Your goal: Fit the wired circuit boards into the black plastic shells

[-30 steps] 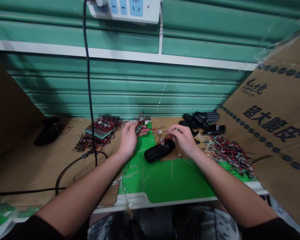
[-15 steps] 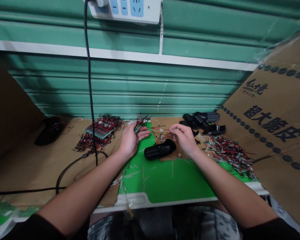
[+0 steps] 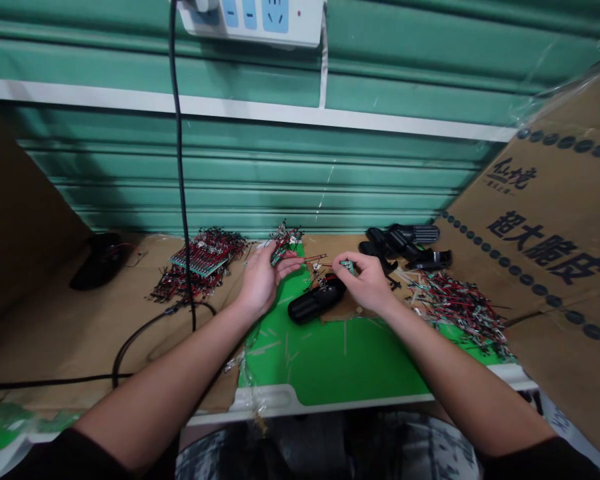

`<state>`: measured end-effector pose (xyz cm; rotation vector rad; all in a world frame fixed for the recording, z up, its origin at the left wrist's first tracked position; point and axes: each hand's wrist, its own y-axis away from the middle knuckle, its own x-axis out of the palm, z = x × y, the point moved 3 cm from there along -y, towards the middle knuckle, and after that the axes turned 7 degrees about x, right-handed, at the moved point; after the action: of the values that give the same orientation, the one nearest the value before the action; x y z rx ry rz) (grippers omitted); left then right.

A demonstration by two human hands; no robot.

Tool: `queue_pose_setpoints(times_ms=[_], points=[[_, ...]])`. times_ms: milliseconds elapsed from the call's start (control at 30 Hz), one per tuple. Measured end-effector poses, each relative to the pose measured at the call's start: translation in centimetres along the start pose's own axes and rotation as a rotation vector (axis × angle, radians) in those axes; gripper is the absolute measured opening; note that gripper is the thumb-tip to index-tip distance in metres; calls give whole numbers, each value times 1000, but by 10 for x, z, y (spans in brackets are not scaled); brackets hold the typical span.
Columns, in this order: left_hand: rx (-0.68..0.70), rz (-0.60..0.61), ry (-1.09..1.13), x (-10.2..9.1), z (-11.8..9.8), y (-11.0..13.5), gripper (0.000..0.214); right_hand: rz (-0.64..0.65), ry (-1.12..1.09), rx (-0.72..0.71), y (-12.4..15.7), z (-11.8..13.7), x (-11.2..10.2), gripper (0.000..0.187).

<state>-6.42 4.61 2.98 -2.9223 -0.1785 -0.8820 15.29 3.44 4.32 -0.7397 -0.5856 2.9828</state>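
Note:
My left hand (image 3: pixel 265 277) is closed around a wired circuit board panel (image 3: pixel 283 241), a green piece bristling with red and black leads. Between the fingers of my right hand (image 3: pixel 365 280) is a small green circuit board (image 3: pixel 348 267), with thin red wires running from it toward the left hand. Just below the hands lies a black ribbed plastic housing (image 3: pixel 310 307), with some wires touching its upper end. The fingertips of both hands are a short distance apart.
At left a stack of wired boards (image 3: pixel 200 260) lies on cardboard, near a black housing (image 3: pixel 100 260). Several black housings (image 3: pixel 405 243) and a heap of wired small boards (image 3: pixel 463 310) lie at right. A black cable (image 3: pixel 180 167) hangs in front; a cardboard box (image 3: pixel 555 220) stands right.
My right hand has shifted slightly left and turned, so a small green board now shows in its fingers. The black housing has tilted a little. My left hand has barely moved.

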Motion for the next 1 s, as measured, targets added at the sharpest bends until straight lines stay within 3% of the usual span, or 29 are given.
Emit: queue_pose_setpoints(times_ms=[233,500,767,900,1000], points=[[-20,-62,44,-2,-1,-3,21,73,-26,-59,0,2,0,17],[-95,-86,119,3,-6,1,16,-17,-5,-23,1,2,-2,20],[-206,-130,287,4,-11,-1,19,12,-71,-46,4,11,0,17],[-162,-192,329,-5,-15,-9,25,-25,-145,23,-3,4,-8,19],[-131,-201,324,-11,-16,-14,28,-27,-307,166,-10,-6,-13,22]])
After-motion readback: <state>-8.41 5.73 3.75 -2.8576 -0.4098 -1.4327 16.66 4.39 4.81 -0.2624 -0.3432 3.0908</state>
